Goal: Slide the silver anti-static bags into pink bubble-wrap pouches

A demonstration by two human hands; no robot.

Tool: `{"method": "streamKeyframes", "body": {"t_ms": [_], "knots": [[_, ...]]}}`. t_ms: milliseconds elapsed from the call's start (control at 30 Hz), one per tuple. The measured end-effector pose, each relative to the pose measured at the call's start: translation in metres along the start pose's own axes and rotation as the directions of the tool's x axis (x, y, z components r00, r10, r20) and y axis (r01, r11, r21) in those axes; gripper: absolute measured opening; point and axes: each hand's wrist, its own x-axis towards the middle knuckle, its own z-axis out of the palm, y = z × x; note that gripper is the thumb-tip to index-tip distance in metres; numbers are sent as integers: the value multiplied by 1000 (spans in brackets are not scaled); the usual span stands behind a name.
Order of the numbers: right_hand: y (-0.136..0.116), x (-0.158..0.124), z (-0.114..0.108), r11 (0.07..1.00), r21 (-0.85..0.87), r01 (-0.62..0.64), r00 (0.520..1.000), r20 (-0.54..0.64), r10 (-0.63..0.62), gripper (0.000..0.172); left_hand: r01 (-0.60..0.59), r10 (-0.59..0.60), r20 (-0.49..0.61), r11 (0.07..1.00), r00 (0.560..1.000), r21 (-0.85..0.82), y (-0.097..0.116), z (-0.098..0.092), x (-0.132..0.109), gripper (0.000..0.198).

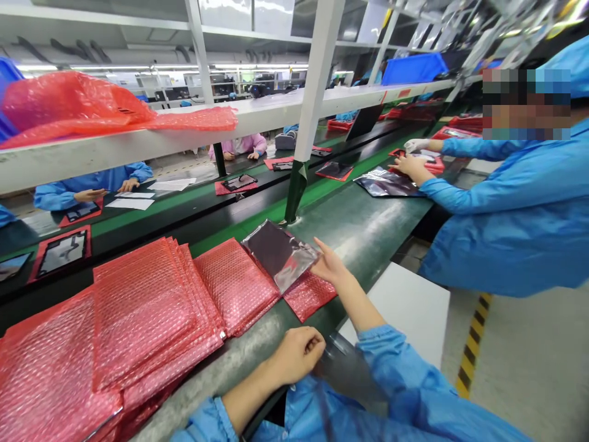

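My right hand [329, 263] pinches the right edge of a clear plastic bag [301, 261] with a flat dark panel [269, 242] in its far part. The bag is tilted above a red bubble-wrap pouch [313, 298] that lies on the green bench [251, 356]. Near the bench's front edge, close to my body, my left hand [301, 351] is curled into a loose fist, with nothing visible in it. Left of the bag lies another red bubble pouch [239, 282], beside a stack of red bubble pouches [147, 307].
A white post [313, 92] rises behind the bag to a shelf [257, 110] holding red bubble wrap [78, 104]. Dark panels on red pouches [62, 252] lie along the conveyor [184, 227]. At right a co-worker in blue [515, 202] handles items; a white board [405, 307] stands below.
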Motion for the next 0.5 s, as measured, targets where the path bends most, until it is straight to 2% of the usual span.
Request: {"method": "streamKeyframes", "body": {"t_ms": [100, 200, 267, 400, 500], "knots": [[37, -18, 19, 968, 238, 78, 994, 53, -93, 47, -2, 2, 5, 1000, 1000, 30, -3, 2, 0, 15], [67, -26, 44, 960, 249, 132, 990, 22, -142, 43, -7, 7, 6, 999, 1000, 45, -6, 3, 0, 15], [73, -23, 59, 963, 205, 177, 984, -47, -171, 41, -19, 19, 5, 999, 1000, 51, -8, 4, 1, 16], [49, -12, 70, 960, 136, 243, 945, -257, -203, 29, -31, 28, 29, 993, 999, 113, -5, 1, 1, 16], [16, -19, 64, 961, 106, 255, 921, -328, -208, 24, -58, 37, 105, 978, 994, 203, 9, -8, 2, 16]]}}
